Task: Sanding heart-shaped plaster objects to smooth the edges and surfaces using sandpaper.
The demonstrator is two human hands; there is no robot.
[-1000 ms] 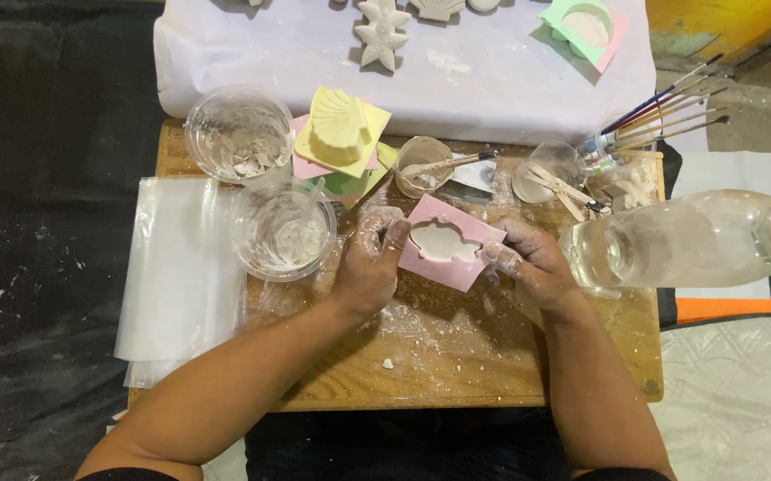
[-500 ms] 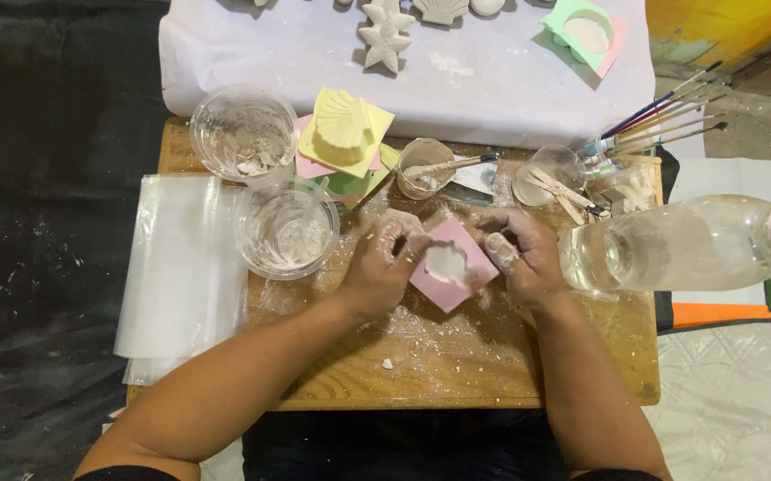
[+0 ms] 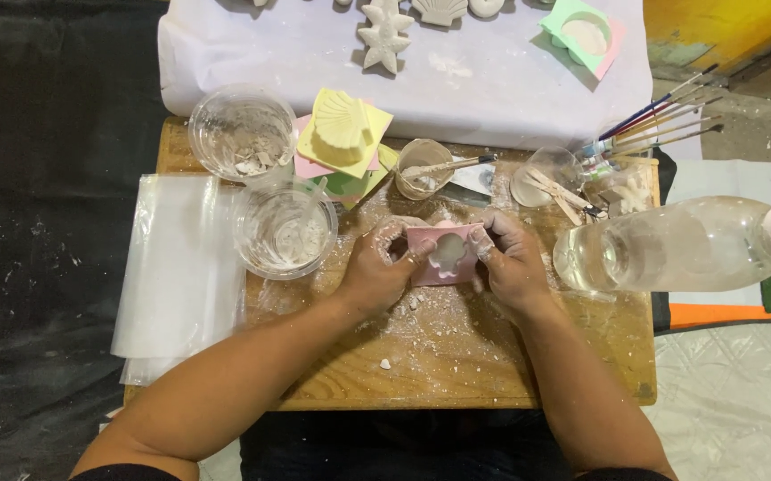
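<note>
A pink mould [image 3: 444,256] with a white plaster piece set in it lies between both hands on the wooden board [image 3: 456,356]. My left hand [image 3: 378,272] grips its left edge with dusty fingers. On the other side, my right hand [image 3: 509,263] pinches the right edge. White crumbs and powder are scattered on the board around and below the mould.
Two clear plastic cups [image 3: 243,138] [image 3: 285,232] stand left of the hands, beside a yellow mould [image 3: 342,129] with a shell cast. A small cup with a stick [image 3: 424,167], paintbrushes [image 3: 652,125], a lying clear bottle [image 3: 679,245], plastic sheets [image 3: 180,267] and white casts on cloth [image 3: 383,36] surround the board.
The pink mould has been turned in my hands and sits squarer now, with both hands closed in tighter on its edges.
</note>
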